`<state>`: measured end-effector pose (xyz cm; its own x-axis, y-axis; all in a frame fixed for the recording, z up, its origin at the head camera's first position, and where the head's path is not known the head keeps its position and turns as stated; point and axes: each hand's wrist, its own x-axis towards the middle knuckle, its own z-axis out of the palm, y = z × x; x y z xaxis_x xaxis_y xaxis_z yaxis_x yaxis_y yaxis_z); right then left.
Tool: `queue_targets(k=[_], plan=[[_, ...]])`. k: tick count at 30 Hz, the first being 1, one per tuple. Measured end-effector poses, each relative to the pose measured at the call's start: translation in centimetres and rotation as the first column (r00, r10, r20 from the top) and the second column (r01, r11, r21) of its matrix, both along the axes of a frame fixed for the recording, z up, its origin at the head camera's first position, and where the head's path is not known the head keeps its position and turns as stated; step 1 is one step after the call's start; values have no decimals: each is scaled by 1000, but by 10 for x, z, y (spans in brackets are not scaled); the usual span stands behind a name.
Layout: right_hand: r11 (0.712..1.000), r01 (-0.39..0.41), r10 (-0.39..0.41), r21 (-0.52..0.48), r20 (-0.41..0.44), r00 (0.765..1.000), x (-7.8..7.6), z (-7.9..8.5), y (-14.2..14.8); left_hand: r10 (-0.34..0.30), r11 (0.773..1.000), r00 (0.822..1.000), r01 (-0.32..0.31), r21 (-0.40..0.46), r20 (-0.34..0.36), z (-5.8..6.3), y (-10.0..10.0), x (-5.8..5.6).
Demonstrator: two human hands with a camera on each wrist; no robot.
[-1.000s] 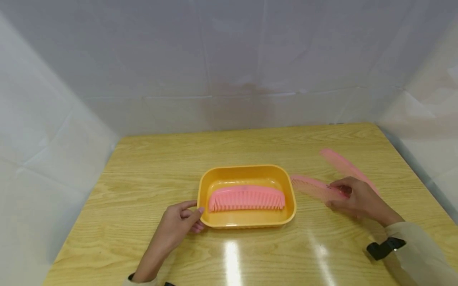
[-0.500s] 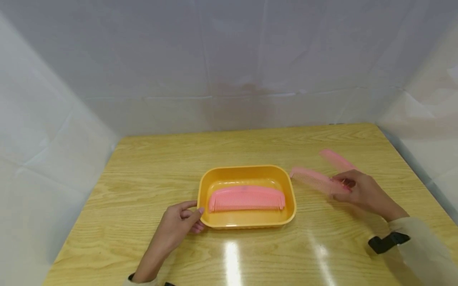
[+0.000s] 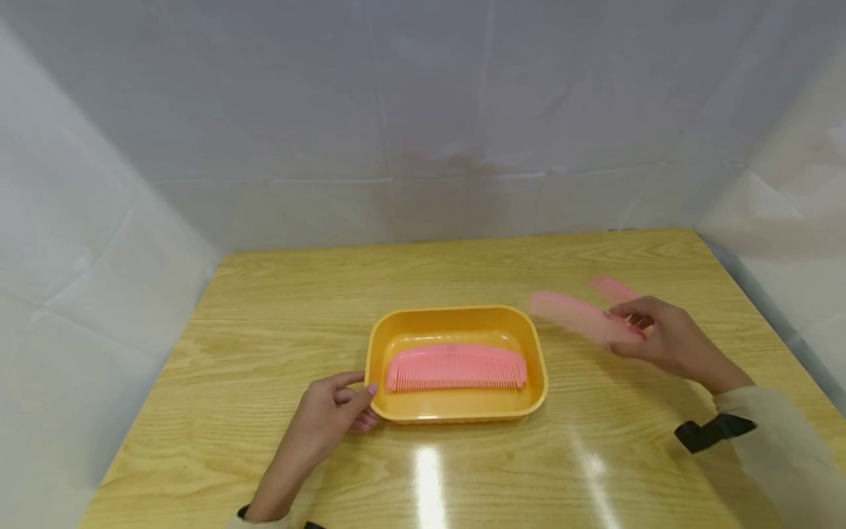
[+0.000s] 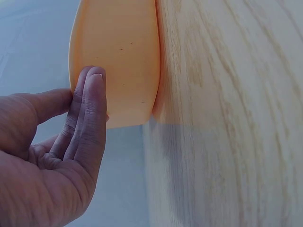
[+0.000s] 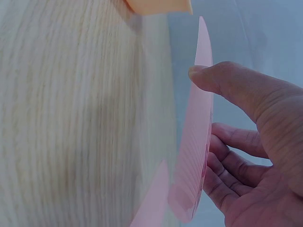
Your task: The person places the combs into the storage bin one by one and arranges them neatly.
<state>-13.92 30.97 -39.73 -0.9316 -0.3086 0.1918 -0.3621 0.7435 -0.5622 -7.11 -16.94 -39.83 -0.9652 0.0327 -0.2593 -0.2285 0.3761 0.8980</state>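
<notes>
A pink comb (image 3: 575,316) is pinched between the thumb and fingers of my right hand (image 3: 667,342), to the right of a yellow plastic tray (image 3: 456,409). In the right wrist view the held comb (image 5: 196,118) stands away from the wood, thumb on one face and fingers on the other. My left hand (image 3: 330,415) pinches the tray's near left corner, its thumb over the rim; the left wrist view shows the fingers against the tray's outer wall (image 4: 123,61). Inside the tray lies another pink comb (image 3: 456,366), teeth toward me.
A further pink comb (image 3: 613,288) lies on the wooden table (image 3: 297,308) behind my right hand, which partly hides it. Pale sheeting (image 3: 429,110) rises at the back and both sides of the table.
My right hand has lifted its comb and moved it slightly away from me, covering more of the comb lying behind. The left hand and the tray have stayed in place.
</notes>
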Motion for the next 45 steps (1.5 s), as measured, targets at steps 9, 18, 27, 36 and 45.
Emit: queue_targets(k=[9,18,27,36,45], plan=[[999,-43,43,9,-2,999,-11,8,-16,0,1000,1000,0,-16,-3,0,0,0],[992,-120,121,-32,19,993,-21,15,-37,5,1000,1000,-5,-28,-2,1,1,0],[988,-153,154,-20,47,987,-31,20,-66,1,1000,1000,-1,-31,-3,1,1,-1],[976,-203,210,-78,89,974,-37,23,-98,4,1000,1000,-4,-24,3,1,0,0],[955,-282,290,-95,84,953,-42,22,-122,-8,1000,1000,8,-2,-2,1,-1,0]])
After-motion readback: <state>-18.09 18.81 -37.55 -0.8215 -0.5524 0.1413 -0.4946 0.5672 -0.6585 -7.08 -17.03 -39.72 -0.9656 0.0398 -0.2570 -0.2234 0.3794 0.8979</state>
